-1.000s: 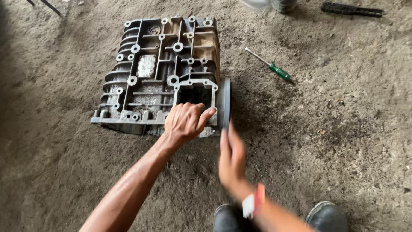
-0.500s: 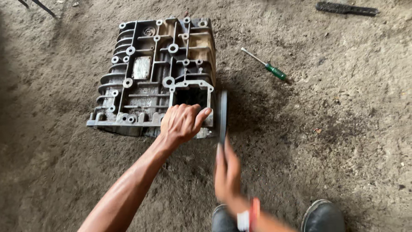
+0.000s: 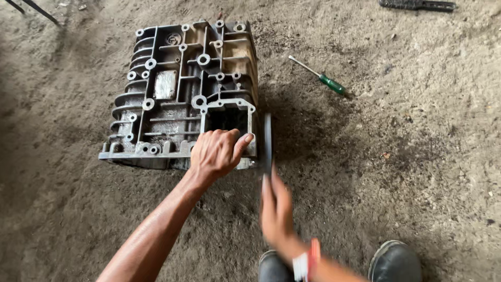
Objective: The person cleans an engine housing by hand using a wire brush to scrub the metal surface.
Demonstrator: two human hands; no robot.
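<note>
The left hand (image 3: 216, 153) lies palm down on the near right corner of a grey cast-metal housing (image 3: 177, 94), its fingers curled over the rim of the square opening there and the thumb stretched out to the right along the casting's edge — a resting grip on the metal, not closed around any loose part. The right hand (image 3: 276, 209) is just right of it and nearer, blurred; its fingers point away toward a thin dark flat piece (image 3: 267, 143) that stands on edge against the housing's right side. The fingertips meet that piece's near end, but the blur hides whether they pinch it or only touch it, so I cannot tell how that grip is set. A red and white band (image 3: 308, 256) sits at the right wrist.

The housing lies flat on the dirty concrete floor (image 3: 417, 156), left of centre, ribbed face up, with round bolt bosses dotted across it. Far to the right, well apart from the casting, lies a green-handled screwdriver (image 3: 318, 75). A dark toothed bar (image 3: 417, 5) lies at the far right edge. Two dark shoes (image 3: 394, 261) show at the near edge — the person's own.
</note>
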